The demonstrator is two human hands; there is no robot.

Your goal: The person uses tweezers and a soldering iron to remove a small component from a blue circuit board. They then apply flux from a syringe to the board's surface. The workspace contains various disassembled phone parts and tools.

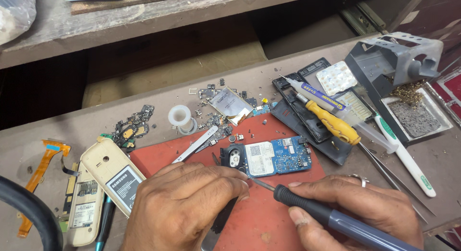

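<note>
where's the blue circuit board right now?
Head view: the blue circuit board lies centre on the red mat, just beyond the left hand and the soldering iron.

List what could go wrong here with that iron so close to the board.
The soldering iron in the right hand has its tip right beside the left hand fingers: a burn seems possible. A slip could scorch the blue circuit board. Loose parts could get knocked off the bench.

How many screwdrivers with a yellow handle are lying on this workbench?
1. The yellow-handled screwdriver lies across the dark phone shell, right of the blue circuit board. Others could be hidden under the hands or clutter.
</note>
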